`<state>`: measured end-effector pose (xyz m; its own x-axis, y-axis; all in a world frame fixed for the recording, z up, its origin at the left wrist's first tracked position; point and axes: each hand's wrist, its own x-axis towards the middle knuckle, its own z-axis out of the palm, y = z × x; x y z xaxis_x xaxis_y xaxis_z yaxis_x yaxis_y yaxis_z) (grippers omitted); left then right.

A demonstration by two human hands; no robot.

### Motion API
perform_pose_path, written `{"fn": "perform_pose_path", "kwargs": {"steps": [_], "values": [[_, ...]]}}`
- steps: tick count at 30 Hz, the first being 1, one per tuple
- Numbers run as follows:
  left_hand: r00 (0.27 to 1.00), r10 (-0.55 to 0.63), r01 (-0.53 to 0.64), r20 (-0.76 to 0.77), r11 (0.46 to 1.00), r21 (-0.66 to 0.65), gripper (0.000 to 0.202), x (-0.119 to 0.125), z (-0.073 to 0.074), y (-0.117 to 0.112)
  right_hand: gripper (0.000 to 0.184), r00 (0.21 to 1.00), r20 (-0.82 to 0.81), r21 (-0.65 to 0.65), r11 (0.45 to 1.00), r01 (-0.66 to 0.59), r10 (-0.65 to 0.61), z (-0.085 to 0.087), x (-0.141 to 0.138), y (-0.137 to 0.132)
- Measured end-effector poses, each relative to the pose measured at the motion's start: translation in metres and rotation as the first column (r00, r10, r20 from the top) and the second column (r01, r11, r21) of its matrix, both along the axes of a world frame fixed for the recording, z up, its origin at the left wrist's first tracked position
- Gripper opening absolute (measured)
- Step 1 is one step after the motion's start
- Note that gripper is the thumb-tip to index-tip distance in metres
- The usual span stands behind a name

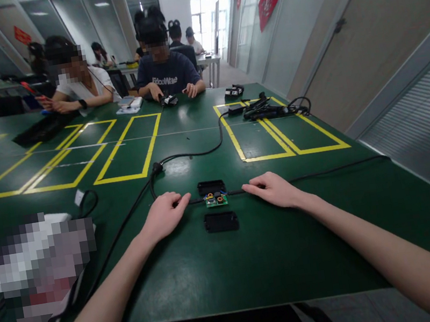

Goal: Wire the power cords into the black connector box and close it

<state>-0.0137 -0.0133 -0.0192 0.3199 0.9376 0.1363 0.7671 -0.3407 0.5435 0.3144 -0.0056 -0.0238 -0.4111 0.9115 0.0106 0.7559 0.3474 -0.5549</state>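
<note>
A small green circuit board (pixel 216 201) with ring-shaped coils lies on the green table (pixel 201 277), between my two hands. One half of a black plastic case (pixel 210 184) sits just beyond it, and the other black half (pixel 221 222) lies on the near side. Black cables leave the board at both ends. My left hand (pixel 167 213), fingers curled, is closed on the left cable (pixel 197 201). On the other side, my right hand (pixel 273 190) is closed on the right cable (pixel 236 192), its thumb and forefinger toward the board.
Yellow tape rectangles (pixel 131 177) mark the table. A black cable bundle (pixel 272 109) lies at far right, and a cable joint (pixel 157 167) left of centre. Blurred flat items (pixel 51 263) rest at left. Across the table, one person (pixel 166 70) handles a black object; another person (pixel 82 84) sits left.
</note>
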Motion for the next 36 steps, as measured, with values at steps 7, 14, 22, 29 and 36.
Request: {"fn": "perform_pose_path", "kwargs": {"steps": [7, 14, 22, 29, 36], "values": [[0.99, 0.043, -0.028, 0.131, 0.994, -0.108, 0.053, 0.0, 0.001, -0.001, 0.063, 0.987, -0.161, -0.121, 0.993, -0.009, -0.011, 0.006, -0.005, -0.003], [0.989, -0.024, 0.048, 0.148, 0.986, -0.161, 0.053, -0.002, 0.005, -0.002, 0.062, 0.981, -0.19, -0.189, 0.98, -0.065, 0.028, 0.01, -0.003, -0.005], [0.987, -0.063, 0.092, 0.147, 0.976, -0.199, 0.051, -0.003, 0.008, -0.003, 0.061, 0.969, -0.223, -0.163, 0.976, -0.141, 0.103, 0.011, 0.0, -0.005], [0.976, -0.134, 0.166, 0.172, 0.968, -0.19, 0.05, -0.004, 0.009, -0.005, 0.061, 0.963, -0.232, -0.16, 0.971, -0.179, 0.14, 0.013, -0.001, -0.008], [0.961, -0.194, 0.224, 0.196, 0.964, -0.146, 0.05, -0.006, 0.005, -0.006, 0.062, 0.965, -0.194, -0.141, 0.969, -0.203, 0.174, 0.011, 0.0, -0.007]]}}
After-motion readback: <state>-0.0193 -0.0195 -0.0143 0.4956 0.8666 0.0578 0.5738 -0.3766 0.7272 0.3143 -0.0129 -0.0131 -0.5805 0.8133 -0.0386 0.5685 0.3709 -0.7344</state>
